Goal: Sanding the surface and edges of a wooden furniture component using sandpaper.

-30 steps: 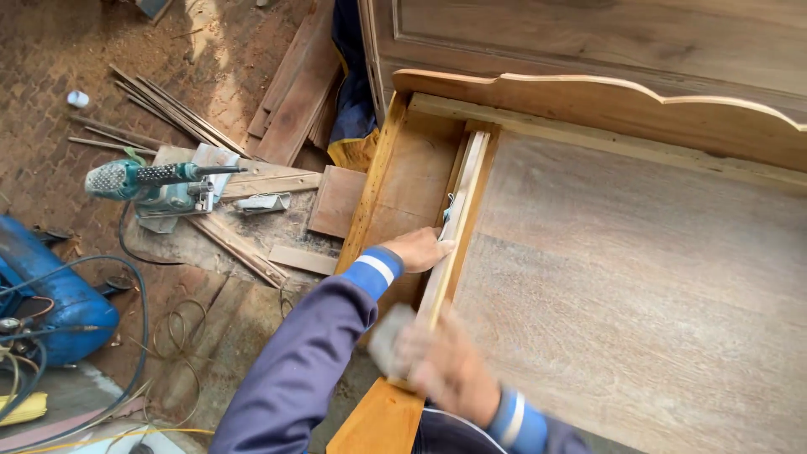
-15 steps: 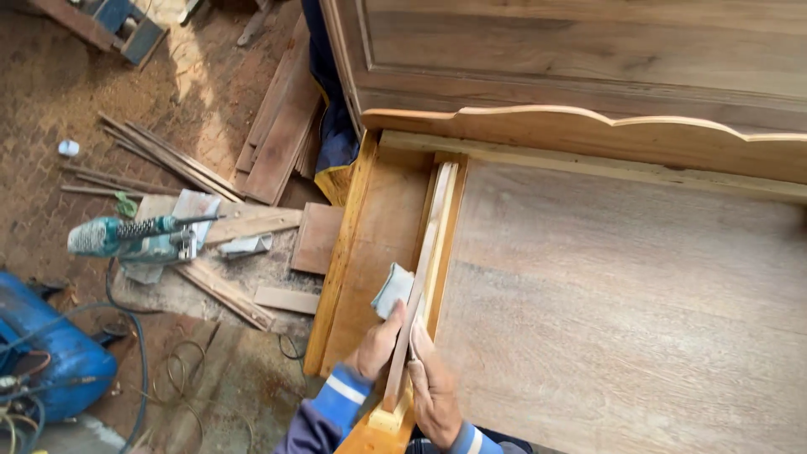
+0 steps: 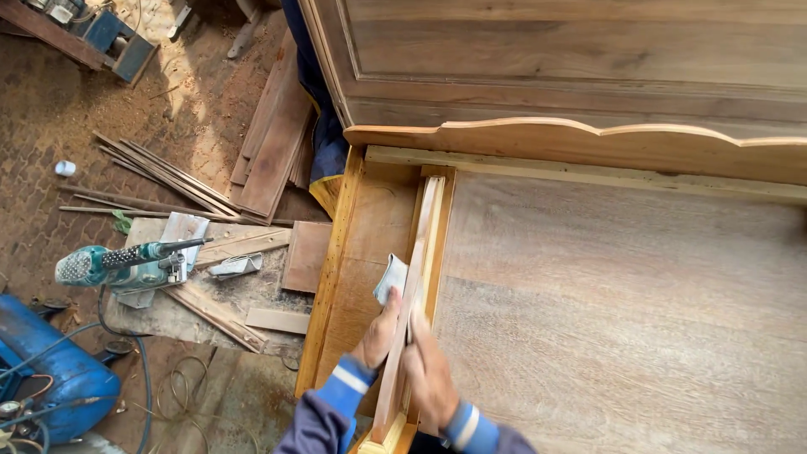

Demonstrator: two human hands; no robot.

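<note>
A long thin wooden strip (image 3: 424, 244) lies along the left edge of a big flat wooden panel (image 3: 622, 311), inside a furniture frame. My left hand (image 3: 378, 332) presses a folded grey piece of sandpaper (image 3: 391, 277) against the strip's left side. On the strip's right side, near its close end, my right hand (image 3: 429, 374) grips it. Both sleeves are dark blue with lighter blue and white cuffs.
A scalloped wooden rail (image 3: 588, 139) runs across the far side of the frame. On the ground to the left are a teal power tool (image 3: 126, 265) on a board, a blue compressor (image 3: 42, 370) with hoses, loose slats (image 3: 168, 176) and stacked planks (image 3: 277, 134).
My left hand has drawn back from farther up the strip to its near end. The sandpaper, first by my blurred right hand, now sticks up from my left. The view has shifted.
</note>
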